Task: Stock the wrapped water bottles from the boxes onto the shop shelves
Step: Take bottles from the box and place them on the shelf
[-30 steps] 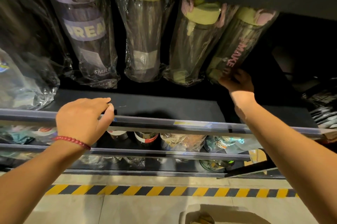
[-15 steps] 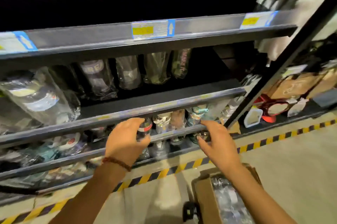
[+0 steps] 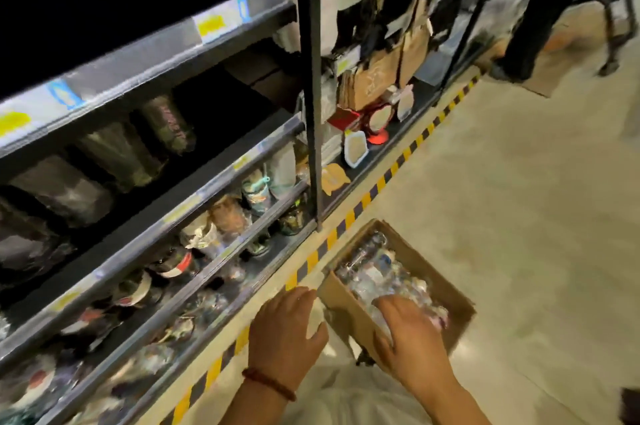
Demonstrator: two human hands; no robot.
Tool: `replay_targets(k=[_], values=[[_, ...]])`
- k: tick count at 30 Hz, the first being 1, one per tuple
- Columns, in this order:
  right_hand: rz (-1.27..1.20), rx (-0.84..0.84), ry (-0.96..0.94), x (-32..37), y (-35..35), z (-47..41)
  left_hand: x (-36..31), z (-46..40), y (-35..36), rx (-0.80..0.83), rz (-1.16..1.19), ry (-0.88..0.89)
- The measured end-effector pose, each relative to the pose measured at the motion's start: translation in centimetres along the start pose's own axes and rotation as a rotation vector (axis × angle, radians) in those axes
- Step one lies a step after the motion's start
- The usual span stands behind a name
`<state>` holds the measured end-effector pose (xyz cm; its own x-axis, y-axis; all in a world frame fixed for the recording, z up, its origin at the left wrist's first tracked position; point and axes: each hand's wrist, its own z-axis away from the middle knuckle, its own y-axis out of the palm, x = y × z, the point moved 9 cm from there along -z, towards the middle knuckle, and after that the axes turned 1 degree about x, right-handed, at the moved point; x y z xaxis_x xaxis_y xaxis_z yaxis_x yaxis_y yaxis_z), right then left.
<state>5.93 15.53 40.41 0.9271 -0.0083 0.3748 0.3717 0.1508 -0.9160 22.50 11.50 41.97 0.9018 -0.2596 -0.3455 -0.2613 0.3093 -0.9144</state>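
A cardboard box point(image 3: 398, 289) sits open on the pale floor point(image 3: 519, 216), just beside the yellow-and-black striped tape point(image 3: 346, 220) that runs along the foot of the shelves point(image 3: 194, 196). The box is packed with wrapped water bottles point(image 3: 377, 272), their clear plastic catching the light. The right hand point(image 3: 412, 338) reaches down into the near end of the box, palm down, fingers bent over the wrapped bottles there; the view is blurred, so I cannot tell whether it has hold of one or only rests on them. The left hand point(image 3: 287, 327) hangs above the floor just left of the box, palm down, fingers loosely bent and together, thumb out toward the box's near corner, holding nothing; a bead bracelet point(image 3: 268, 384) circles its wrist. On the shelves to the left, the upper shelf carries a row of dark wrapped bottles point(image 3: 166, 125) lying tilted, and the lower shelves hold more wrapped bottles and cups point(image 3: 225, 220) crowded side by side, too smeared to tell apart. Yellow price tags point(image 3: 211, 24) are stuck on the shelf edges. A black upright post point(image 3: 310, 78) divides this bay from the next one, where brown paper bags point(image 3: 388, 68), a red mirror point(image 3: 379, 119) and small dishes stand on a low shelf. White cloth lies across the bottom of the view between the arms.
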Motion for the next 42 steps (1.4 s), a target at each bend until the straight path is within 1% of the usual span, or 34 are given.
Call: replay_targets(k=[2, 5, 8, 10, 13, 19, 22, 23, 26, 29, 30, 32, 34, 36, 38, 40, 42], values=[[-0.041, 0.007, 0.074, -3.0, 0.1, 0.1, -2.5, -1.8, 0.9, 0.044, -0.033, 0.068], [-0.104, -0.078, 0.145, -7.0, -1.1, -0.1, -6.0, -4.6, 2.4, 0.100, -0.090, 0.158], [-0.046, -0.146, 0.232, -10.5, -2.4, -0.7, -8.5, -7.5, 4.2, 0.116, -0.121, 0.210], [-0.008, -0.154, 0.281, -12.5, -2.3, -0.7, -10.0, -9.2, 5.2, 0.118, -0.148, 0.233], [-0.012, -0.133, 0.367, -14.7, -1.4, -0.6, -12.1, -11.4, 6.7, 0.168, -0.158, 0.283], [-0.067, -0.116, 0.478, -17.7, 1.5, -3.0, -12.7, -17.8, 10.7, 0.270, -0.180, 0.341], [-0.102, -0.108, 0.537, -19.9, 4.2, -5.5, -12.5, -21.3, 14.8, 0.404, -0.234, 0.408], [-0.106, -0.103, 0.567, -20.8, 5.4, -6.3, -12.2, -22.6, 16.4, 0.423, -0.236, 0.418], [-0.131, -0.064, 0.662, -23.8, 10.7, -7.8, -10.2, -26.1, 21.4, 0.489, -0.231, 0.371], [-0.170, -0.002, 0.754, -27.1, 17.4, -9.0, -8.5, -29.4, 27.3, 0.477, -0.227, 0.386], [-0.171, 0.015, 0.775, -28.3, 19.4, -9.5, -7.6, -30.3, 29.5, 0.508, -0.218, 0.361], [-0.190, 0.030, 0.802, -30.3, 23.3, -10.4, -5.6, -31.4, 34.5, 0.645, -0.257, 0.274], [-0.234, 0.051, 0.835, -32.5, 27.3, -10.8, -4.0, -32.7, 38.9, 0.696, -0.229, 0.216], [-0.295, 0.105, 0.926, -34.9, 30.9, -11.0, -2.9, -34.2, 42.6, 0.690, -0.162, 0.184], [-0.344, 0.225, 0.987, -37.5, 35.0, -11.4, -1.9, -35.4, 46.8, 0.711, -0.135, 0.169], [-0.458, 0.232, 1.050, -39.8, 38.6, -11.7, -0.6, -36.2, 51.4, 0.765, -0.149, 0.144], [-0.542, 0.181, 1.133, -42.0, 41.5, -11.7, 1.0, -37.0, 55.7, 0.823, -0.169, 0.105]])
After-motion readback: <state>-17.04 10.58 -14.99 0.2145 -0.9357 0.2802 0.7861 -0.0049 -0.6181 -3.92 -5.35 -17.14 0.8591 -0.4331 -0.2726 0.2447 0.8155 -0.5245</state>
